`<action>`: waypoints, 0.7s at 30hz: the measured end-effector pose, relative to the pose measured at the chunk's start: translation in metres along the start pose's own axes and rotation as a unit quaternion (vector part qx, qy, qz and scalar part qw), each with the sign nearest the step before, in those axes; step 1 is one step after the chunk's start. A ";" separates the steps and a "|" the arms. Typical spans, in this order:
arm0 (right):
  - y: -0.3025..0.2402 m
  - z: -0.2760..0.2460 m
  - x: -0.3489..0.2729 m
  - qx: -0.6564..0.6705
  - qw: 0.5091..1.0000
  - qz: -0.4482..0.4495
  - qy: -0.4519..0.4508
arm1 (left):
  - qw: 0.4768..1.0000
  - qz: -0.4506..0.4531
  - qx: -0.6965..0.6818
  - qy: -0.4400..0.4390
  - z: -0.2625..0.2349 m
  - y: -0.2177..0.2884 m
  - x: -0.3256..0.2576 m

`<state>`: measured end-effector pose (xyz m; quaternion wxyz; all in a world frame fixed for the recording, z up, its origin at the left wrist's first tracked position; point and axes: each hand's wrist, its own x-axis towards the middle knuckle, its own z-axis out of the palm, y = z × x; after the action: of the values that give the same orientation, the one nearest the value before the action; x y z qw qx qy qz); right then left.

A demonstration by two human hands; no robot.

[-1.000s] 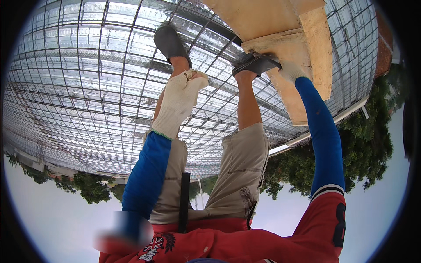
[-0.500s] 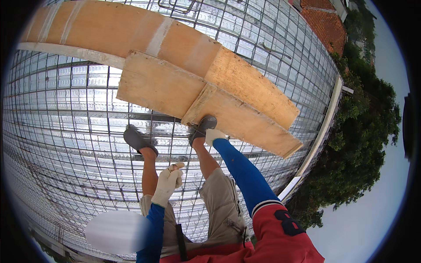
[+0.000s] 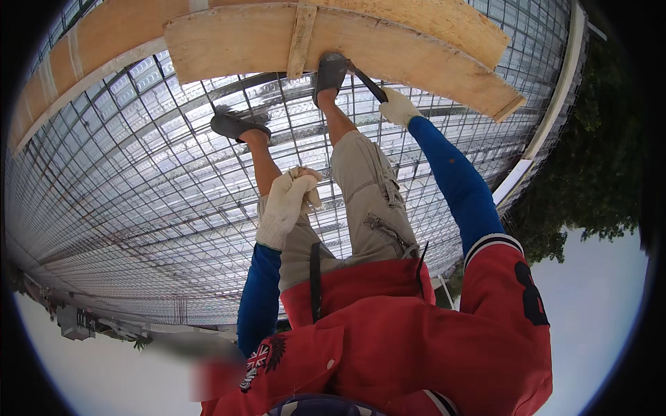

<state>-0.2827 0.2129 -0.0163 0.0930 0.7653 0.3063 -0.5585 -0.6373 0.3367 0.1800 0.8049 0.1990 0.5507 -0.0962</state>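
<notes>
My right hand (image 3: 399,107), in a pale knit glove, grips the dark handle of a hammer (image 3: 369,84). The far end of the hammer is beside my right shoe (image 3: 331,73), just under the edge of a long plywood board (image 3: 395,47). A short wooden batten (image 3: 302,40) crosses that board. My left hand (image 3: 286,201), gloved as well, is closed in front of my left thigh. Whatever its fingers hold is too small to make out.
I stand on a steel rebar mesh (image 3: 159,201) over shiny ribbed metal sheeting. More plywood (image 3: 437,21) lies beyond the near board, and a long panel (image 3: 104,41) runs off left. A pale edge beam (image 3: 555,104) curves along the right, with trees (image 3: 590,166) past it.
The view has tilted, so the boards and my feet appear higher. My right hand has drawn away from my right shoe to the right, exposing the hammer handle. My left hand stays closed.
</notes>
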 end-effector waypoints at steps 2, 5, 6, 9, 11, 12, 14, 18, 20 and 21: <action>0.000 -0.031 -0.058 0.149 0.987 0.052 0.012 | 0.998 -0.014 -0.001 -0.056 0.044 0.015 -0.005; 0.015 -0.052 -0.130 0.406 0.905 0.127 0.004 | 0.978 0.002 0.157 -0.137 0.104 0.032 -0.006; 0.016 -0.055 -0.151 0.459 0.878 0.134 0.032 | 0.965 0.002 0.212 -0.155 0.121 0.036 -0.009; 0.041 -0.042 -0.213 0.542 0.819 0.170 0.082 | 0.858 0.081 0.452 -0.232 0.167 0.059 -0.019; 0.053 -0.019 -0.245 0.572 0.791 0.191 0.105 | 0.766 0.106 0.588 -0.238 0.191 0.058 -0.005; 0.059 -0.005 -0.261 0.592 0.775 0.194 0.108 | 0.715 0.114 0.648 -0.239 0.198 0.048 0.003; 0.062 0.019 -0.287 0.615 0.746 0.233 0.102 | 0.584 0.176 0.748 -0.261 0.198 0.007 0.033; 0.076 0.079 -0.329 0.643 0.712 0.276 0.062 | 0.397 0.162 0.865 -0.262 0.191 -0.051 0.078; 0.066 0.102 -0.348 0.652 0.695 0.296 0.062 | 0.360 0.119 0.893 -0.244 0.191 -0.065 0.093; 0.060 0.110 -0.355 0.679 0.661 0.313 0.063 | 0.347 0.093 0.903 -0.235 0.197 -0.070 0.100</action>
<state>-0.4030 -0.0178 0.2560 -0.3029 0.7002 -0.4102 -0.4997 -0.4588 0.1955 0.1348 0.2383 0.8246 -0.1034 -0.5025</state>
